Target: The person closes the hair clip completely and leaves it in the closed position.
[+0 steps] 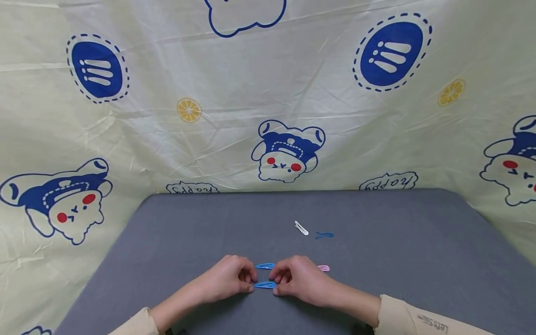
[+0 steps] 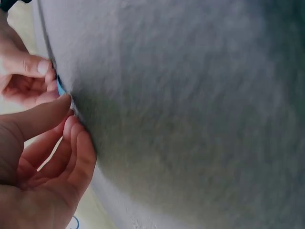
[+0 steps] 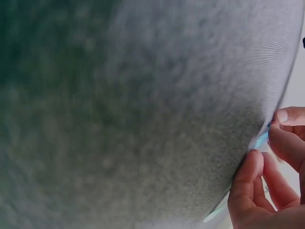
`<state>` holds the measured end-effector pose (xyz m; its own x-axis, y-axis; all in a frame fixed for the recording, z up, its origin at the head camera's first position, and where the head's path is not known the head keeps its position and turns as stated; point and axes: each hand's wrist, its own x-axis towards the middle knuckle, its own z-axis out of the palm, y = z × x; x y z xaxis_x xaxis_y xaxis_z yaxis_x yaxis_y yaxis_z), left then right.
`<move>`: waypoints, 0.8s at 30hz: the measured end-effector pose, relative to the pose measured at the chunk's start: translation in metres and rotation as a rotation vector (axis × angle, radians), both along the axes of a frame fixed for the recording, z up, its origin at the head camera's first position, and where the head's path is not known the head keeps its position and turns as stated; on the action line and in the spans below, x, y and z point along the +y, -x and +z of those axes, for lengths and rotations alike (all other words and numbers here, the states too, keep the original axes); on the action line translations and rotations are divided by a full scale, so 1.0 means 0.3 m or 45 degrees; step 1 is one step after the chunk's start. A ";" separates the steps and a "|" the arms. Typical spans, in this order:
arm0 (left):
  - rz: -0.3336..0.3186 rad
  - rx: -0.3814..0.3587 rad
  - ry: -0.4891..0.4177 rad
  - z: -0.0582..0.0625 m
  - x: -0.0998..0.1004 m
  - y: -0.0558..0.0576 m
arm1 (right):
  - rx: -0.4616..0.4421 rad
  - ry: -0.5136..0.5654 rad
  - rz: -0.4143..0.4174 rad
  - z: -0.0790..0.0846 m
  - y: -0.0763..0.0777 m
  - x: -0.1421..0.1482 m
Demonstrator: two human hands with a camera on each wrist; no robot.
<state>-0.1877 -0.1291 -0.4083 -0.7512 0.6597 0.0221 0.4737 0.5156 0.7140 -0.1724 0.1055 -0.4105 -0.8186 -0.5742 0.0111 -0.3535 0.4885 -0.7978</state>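
By the left hand point(image 1: 228, 280), one end of the nearer blue teardrop-shaped hair clip point(image 1: 265, 284) is pinched over the grey cloth point(image 1: 188, 242); the other is pinched by the right hand point(image 1: 303, 281), behind which a slim pink clip point(image 1: 324, 268) is partly hidden.

Near hair clip point(image 1: 265, 285) was bright blue; far hair clip point(image 1: 265, 266) was same blue. Others were pink clip point(image 1: 324, 268), white clip point(image 1: 301, 228), darker blue clip point(image 1: 324, 235). Tabletop point(image 1: 217, 223) was plain grey. Backdrop point(image 1: 234, 83) was pale cream, printed with blue-outlined cartoon animals point(image 1: 289, 160): blue caps, red cheeks. Also carried blue badges point(image 1: 98, 58) with white bars, dashed blue borders; yellow-orange citrus slices point(image 1: 189, 110). Sleeves point(image 1: 395, 316) were beige, right one dark-lettered.
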 end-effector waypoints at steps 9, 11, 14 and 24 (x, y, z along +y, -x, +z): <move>0.004 0.057 -0.017 0.029 -0.028 0.013 | 0.021 0.059 -0.037 0.036 -0.036 0.025; 0.016 0.089 -0.029 0.035 -0.031 0.019 | 0.045 0.066 -0.048 0.044 -0.043 0.033; 0.042 0.126 -0.058 0.046 -0.032 0.032 | 0.067 0.067 -0.056 0.054 -0.050 0.047; 0.118 0.163 -0.129 0.081 -0.017 0.101 | 0.012 0.044 -0.104 0.093 -0.032 0.119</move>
<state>-0.2180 -0.1342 -0.3838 -0.7957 0.5771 0.1840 0.5175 0.4899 0.7016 -0.1628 0.1412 -0.3825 -0.8626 -0.5044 0.0376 -0.3209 0.4884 -0.8115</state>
